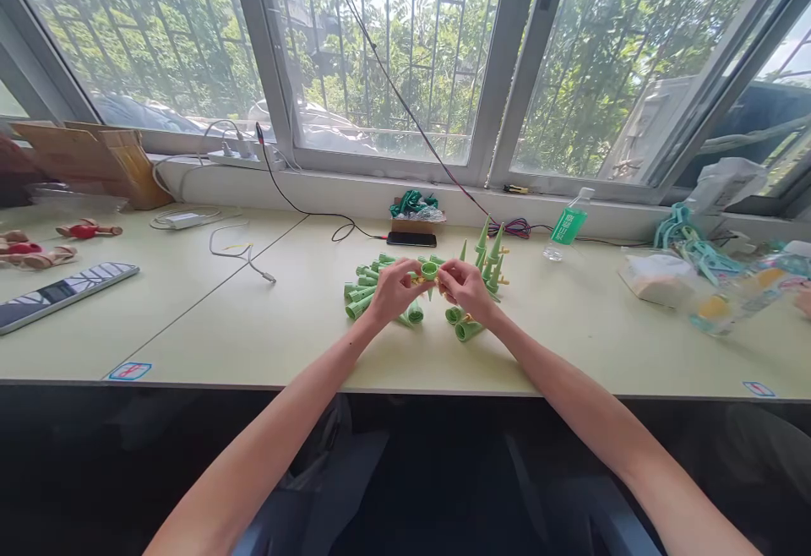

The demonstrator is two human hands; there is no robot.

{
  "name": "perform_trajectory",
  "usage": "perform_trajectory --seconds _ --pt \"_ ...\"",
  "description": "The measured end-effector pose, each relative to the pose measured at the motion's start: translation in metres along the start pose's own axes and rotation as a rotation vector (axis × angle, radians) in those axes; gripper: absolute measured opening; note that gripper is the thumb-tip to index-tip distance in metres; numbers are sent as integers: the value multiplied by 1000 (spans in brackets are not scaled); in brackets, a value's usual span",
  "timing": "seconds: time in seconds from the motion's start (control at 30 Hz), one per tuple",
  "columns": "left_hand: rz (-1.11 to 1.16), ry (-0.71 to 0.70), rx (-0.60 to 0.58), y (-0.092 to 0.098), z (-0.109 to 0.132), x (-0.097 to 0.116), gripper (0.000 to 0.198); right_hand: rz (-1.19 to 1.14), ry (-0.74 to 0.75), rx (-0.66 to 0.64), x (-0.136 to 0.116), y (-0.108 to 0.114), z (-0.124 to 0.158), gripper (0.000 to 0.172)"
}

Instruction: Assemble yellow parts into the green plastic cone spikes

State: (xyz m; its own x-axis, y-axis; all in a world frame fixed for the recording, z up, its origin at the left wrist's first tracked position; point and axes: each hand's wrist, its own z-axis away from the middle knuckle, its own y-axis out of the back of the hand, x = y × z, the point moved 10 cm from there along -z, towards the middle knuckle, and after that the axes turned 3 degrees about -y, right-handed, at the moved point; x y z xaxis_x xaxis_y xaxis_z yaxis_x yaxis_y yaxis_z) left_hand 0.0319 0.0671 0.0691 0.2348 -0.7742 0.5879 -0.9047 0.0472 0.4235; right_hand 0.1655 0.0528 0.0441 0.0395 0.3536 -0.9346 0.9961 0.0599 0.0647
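Observation:
Between my two hands is a green hollow plastic cone, its round open end turned up toward me and its tip pointing down. My left hand pinches its left side, and my right hand has its fingers closed at its right side. Small yellow bits show near the fingertips of both hands, too small to make out. A heap of green cones lies on the table beside my left hand. Several green cones stand tip up behind my right hand, some with yellow pegs. Two more cones lie below my right wrist.
Behind the hands lie a black phone and a small box of green material. A bottle with a green label stands back right, near plastic bags. A white cable and patterned case are left.

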Motion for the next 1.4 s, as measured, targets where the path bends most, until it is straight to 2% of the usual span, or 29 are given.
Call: perform_trajectory --seconds 0.33,0.53,0.7,1.0,1.4 --pt "-103 -75 -14 0 1 12 33 -47 -45 -6 3 -1 0 33" --pt "-32 34 -63 -7 3 4 29 -52 -22 17 -1 -1 0 34" --pt "33 117 -50 -7 4 -4 34 -39 -8 17 -2 -2 0 35" --pt "24 127 26 -1 1 -5 36 -21 -32 -44 -3 -9 0 39" --pt "-1 133 -20 -3 1 -3 38 -66 -46 -85 0 -12 1 38"
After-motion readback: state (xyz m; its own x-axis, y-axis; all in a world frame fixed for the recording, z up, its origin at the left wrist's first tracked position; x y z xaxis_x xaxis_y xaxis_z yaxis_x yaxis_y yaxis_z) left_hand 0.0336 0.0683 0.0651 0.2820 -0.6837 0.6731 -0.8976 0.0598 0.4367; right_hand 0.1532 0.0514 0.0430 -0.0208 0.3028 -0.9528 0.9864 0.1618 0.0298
